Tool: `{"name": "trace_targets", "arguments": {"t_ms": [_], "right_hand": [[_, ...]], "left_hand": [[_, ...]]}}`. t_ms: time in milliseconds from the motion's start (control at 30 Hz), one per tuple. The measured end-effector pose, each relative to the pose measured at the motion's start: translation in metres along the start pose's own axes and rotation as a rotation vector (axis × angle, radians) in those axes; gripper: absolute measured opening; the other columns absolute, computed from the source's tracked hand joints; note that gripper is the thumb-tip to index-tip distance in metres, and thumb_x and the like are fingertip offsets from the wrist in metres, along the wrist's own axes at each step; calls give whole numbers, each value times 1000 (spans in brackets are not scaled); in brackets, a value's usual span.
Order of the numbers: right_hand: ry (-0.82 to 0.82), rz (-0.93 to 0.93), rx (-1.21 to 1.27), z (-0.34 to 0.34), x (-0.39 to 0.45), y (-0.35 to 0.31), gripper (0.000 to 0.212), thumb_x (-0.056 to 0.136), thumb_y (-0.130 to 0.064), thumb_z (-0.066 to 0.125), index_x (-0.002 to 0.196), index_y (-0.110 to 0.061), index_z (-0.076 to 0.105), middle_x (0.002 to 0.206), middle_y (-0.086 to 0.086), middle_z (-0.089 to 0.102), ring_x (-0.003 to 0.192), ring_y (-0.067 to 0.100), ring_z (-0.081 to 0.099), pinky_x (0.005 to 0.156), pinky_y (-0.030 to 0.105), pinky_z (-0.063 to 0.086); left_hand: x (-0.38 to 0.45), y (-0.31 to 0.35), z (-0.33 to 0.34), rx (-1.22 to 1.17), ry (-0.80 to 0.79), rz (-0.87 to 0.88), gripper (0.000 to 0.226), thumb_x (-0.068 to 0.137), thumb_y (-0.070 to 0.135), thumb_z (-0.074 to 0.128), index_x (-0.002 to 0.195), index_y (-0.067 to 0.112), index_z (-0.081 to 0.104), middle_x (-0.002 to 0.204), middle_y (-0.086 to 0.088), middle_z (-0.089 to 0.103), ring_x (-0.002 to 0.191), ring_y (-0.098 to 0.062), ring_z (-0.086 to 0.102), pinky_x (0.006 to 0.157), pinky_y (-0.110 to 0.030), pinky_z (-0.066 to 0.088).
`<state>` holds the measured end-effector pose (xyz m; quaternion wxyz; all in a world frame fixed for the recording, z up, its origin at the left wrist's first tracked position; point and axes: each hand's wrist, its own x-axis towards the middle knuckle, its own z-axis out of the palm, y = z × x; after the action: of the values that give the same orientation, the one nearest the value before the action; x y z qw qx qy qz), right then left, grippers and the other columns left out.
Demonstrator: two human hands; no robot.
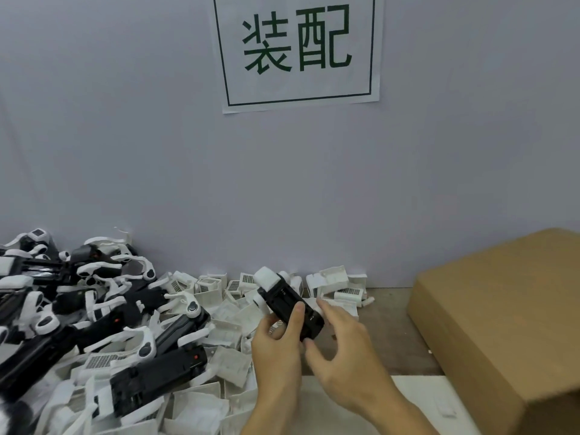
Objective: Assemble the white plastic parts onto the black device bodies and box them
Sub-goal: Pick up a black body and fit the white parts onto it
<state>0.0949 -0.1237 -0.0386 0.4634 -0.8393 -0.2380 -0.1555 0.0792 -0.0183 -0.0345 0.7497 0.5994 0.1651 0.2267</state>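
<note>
left hand [277,343] grips a black device body [290,309], thumb on the near face, fingers curled round the far side. body is lifted off the surface [376,340], tilted, far end pointing up-left. white plastic part [266,277] sits on that far end, looks seated but can't tell if fully clipped

right hand [342,343] just beside the body's lower end, fingers spread and loosely bent, holding nothing; thumb tip near the body's bottom corner, can't tell if touching

pile of black bodies with white arms [94,324] heaped at left. loose white parts [226,350] scattered from under that pile along the wall to mid-surface, a few more at [339,285]

cardboard box [502,324] at right, flap side facing up, inside not visible

paper sign [298,48] with green characters on the grey wall above. white sheet [417,400] lies on the surface near edge, under the forearms
</note>
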Motion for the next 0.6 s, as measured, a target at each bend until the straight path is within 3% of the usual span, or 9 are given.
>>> {"name": "trace_targets", "arguments": {"t_ms": [67, 133, 167, 267, 400, 533, 600], "right_hand": [[-10, 11, -51, 4, 0, 1, 73, 76, -63, 51, 144, -41, 34, 117, -46, 34, 113, -37, 21, 86, -6, 31], [12, 67, -58, 5, 2, 1, 80, 77, -61, 59, 148, -36, 33, 121, -36, 36, 111, -35, 26, 82, 0, 36], [30, 90, -43, 4, 3, 2, 74, 77, -58, 64, 143, -38, 39, 120, -32, 42, 110, -27, 37, 82, 5, 38], [60, 117, 31, 2, 4, 4, 41, 69, -58, 71, 103, -39, 60, 99, -19, 64, 96, -1, 60, 77, 19, 51], [79, 63, -11, -4, 7, -1, 37, 66, -60, 72, 83, -28, 64, 78, -14, 70, 75, 4, 66, 70, 28, 54], [11, 68, -24, -3, 7, 3, 34, 71, -58, 66, 93, -33, 66, 83, -16, 71, 81, 1, 66, 72, 25, 55], [-74, 92, 33, -2, 5, 9, 34, 76, -54, 67, 105, -37, 65, 93, -21, 72, 90, -5, 65, 75, 21, 56]], "left_hand": [[-1, 1, 0, -18, -50, 9, 23, 84, 39, 76, 98, 21, 74, 82, -1, 79, 79, -19, 77, 87, -51, 59], [-2, 1, 1, -19, -90, 8, 22, 85, 38, 75, 99, 21, 75, 86, -2, 79, 83, -23, 77, 91, -55, 56], [-3, 0, 3, -23, -107, 4, 23, 85, 38, 75, 100, 20, 75, 87, -2, 79, 85, -23, 76, 92, -56, 56], [-3, 0, 6, -44, -125, -16, 27, 89, 40, 70, 101, 16, 74, 91, -2, 79, 91, -22, 76, 94, -55, 55], [-1, 0, 5, -64, -129, -25, 28, 96, 37, 62, 99, 13, 76, 92, -5, 79, 92, -22, 75, 93, -48, 56], [1, -4, 5, -49, -112, -5, 20, 100, 26, 59, 101, 11, 73, 87, -3, 79, 83, -17, 76, 78, -39, 59], [2, -6, 4, -12, -97, 29, 14, 100, 19, 60, 103, 13, 72, 88, 0, 79, 83, -14, 76, 79, -38, 59]]}}
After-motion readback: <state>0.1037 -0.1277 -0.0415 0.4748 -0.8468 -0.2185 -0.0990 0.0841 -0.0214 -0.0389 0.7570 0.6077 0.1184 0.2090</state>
